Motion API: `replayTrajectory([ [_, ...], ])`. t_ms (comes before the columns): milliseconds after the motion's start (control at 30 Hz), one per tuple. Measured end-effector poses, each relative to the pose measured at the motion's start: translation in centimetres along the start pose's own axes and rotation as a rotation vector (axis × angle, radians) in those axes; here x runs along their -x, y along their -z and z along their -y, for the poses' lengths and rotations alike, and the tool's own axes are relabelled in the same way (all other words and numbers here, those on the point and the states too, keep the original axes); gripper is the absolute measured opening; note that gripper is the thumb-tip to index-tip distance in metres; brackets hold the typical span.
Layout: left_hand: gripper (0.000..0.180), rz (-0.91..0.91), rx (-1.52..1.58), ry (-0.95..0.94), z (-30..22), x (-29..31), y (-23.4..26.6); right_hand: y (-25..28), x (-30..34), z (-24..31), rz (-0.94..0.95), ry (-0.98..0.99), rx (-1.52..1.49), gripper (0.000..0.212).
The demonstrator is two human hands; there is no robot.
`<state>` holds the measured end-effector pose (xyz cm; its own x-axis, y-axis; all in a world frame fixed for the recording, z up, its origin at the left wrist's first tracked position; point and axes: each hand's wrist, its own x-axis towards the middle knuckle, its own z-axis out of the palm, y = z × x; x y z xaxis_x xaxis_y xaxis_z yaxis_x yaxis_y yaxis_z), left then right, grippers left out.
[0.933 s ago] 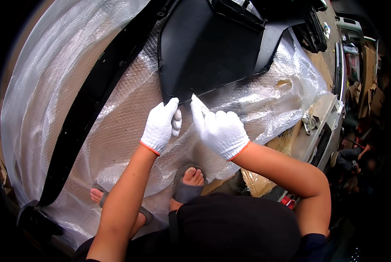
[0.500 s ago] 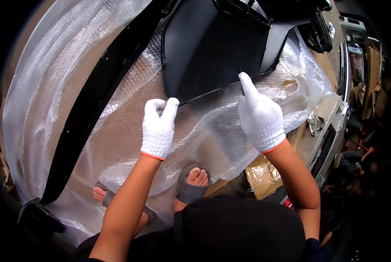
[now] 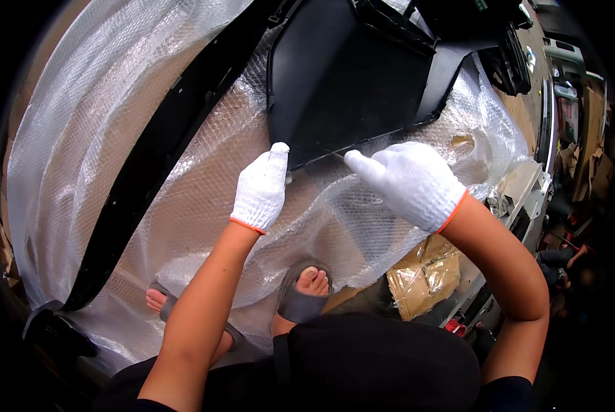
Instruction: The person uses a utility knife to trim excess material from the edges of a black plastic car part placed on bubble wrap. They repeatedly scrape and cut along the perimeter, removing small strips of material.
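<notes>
A large black plastic panel point(image 3: 349, 75) with raised edges lies across bubble wrap point(image 3: 204, 199) in front of me. In a white knit glove with an orange cuff, my left hand point(image 3: 261, 189) pinches the panel's near left corner, thumb on top and fingers underneath. My right hand point(image 3: 414, 184), gloved alike, is closed beside the panel's near edge, its thumb stretched toward the left. At that thumb's tip a thin sliver shows against the edge; what the fingers hold is hidden by the glove.
A long, curved black strip-like part point(image 3: 149, 151) runs along the left. More black parts point(image 3: 472, 20) lie at the far right. Taped brown cardboard point(image 3: 424, 278) and a pale long part point(image 3: 524, 206) are at the right. My sandalled feet point(image 3: 304, 295) stand on the wrap.
My right hand has moved left and nearer along the panel's edge, its elbow swinging outward. The left hand stays at the corner, turned slightly. The view has shifted a little.
</notes>
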<state>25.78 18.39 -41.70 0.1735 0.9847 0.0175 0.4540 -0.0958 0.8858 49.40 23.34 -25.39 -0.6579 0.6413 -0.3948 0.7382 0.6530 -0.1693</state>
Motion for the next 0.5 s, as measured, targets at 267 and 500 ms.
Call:
replayTrajectory([
  [267, 0.021, 0.105, -0.01, -0.095, 2.0, 0.8, -0.3, -0.5, -1.0, 2.6, 0.022, 0.178, 0.233, 0.045],
  [500, 0.039, 0.188, 0.173, 0.258, 1.1, 0.4, 0.0, 0.5, -2.2, 4.2, 0.166, 0.139, 0.241, 0.045],
])
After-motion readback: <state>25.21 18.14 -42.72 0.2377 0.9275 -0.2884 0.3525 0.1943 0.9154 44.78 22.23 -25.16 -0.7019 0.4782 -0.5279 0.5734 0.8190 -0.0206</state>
